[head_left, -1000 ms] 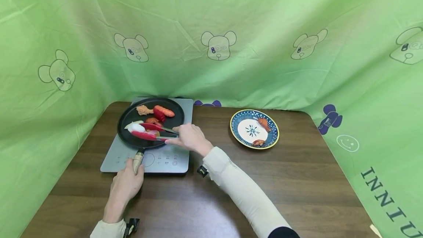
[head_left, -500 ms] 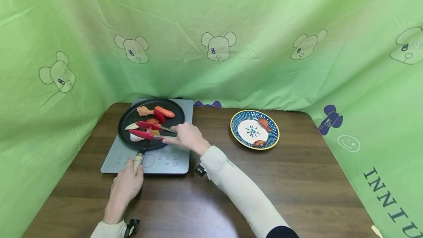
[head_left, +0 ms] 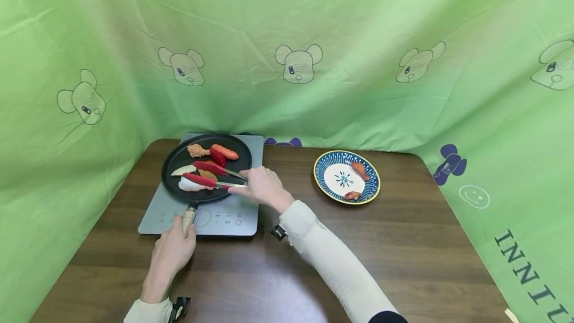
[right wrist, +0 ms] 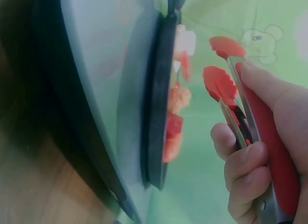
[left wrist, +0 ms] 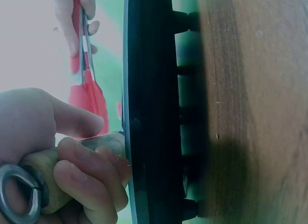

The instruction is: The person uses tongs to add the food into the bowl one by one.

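My left hand (head_left: 172, 250) grips the wooden handle (head_left: 188, 218) of a black frying pan (head_left: 240, 161). In the left wrist view the fingers (left wrist: 89, 180) curl round that handle. My right hand (head_left: 265, 188) holds red-tipped tongs (head_left: 208, 167) over the pan, and their tips stand apart. Nothing shows between the tips (right wrist: 220, 84) in the right wrist view. A white piece of food (head_left: 191, 185) lies at the pan's front left, beside a pale slice (head_left: 183, 170). Behind are a drumstick (head_left: 197, 150), a carrot (head_left: 227, 152) and a red piece (head_left: 217, 157). The tongs partly hide brownish food.
The pan rests on a grey induction cooktop (head_left: 157, 218) at the table's left. To the right, a blue-patterned plate (head_left: 331, 182) bears two brown pieces of food (head_left: 358, 169). A green cloth (head_left: 314, 108) with mouse-like figures hangs behind the wooden table (head_left: 314, 263).
The white piece was between the tong tips a second ago; now it lies lower, at the pan's front left. The tongs have shifted slightly right. My left hand keeps its grip.
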Tool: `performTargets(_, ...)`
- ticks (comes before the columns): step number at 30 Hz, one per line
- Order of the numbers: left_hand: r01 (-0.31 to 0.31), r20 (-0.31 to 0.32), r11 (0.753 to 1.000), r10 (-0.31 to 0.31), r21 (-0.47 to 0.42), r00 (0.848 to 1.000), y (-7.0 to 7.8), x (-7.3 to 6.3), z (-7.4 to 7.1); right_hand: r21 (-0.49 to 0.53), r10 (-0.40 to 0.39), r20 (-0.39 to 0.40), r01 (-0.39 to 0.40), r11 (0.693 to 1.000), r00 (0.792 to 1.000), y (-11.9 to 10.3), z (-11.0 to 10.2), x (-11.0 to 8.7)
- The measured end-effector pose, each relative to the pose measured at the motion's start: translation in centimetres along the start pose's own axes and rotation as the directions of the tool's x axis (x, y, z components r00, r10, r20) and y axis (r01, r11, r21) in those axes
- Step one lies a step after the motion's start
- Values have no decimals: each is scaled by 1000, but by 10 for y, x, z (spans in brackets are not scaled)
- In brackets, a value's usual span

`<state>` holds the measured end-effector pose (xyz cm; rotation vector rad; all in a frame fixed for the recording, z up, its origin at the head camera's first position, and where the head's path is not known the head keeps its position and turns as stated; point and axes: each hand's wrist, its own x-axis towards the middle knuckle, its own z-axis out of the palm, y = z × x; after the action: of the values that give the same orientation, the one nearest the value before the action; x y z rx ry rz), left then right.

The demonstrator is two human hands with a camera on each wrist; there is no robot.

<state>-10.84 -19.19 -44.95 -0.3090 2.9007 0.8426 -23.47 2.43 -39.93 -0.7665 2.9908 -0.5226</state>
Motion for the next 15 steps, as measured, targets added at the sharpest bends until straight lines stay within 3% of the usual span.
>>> performTargets(10,-14,-12,1000,14,8,1000,-2,2,0,109,29,-33,-25,994,999,28,-15,-21)
performTargets(15,-4,-4,1000,4,5,1000,-1,2,2,132,75,-92,-62,989,993,51,-21,-36)
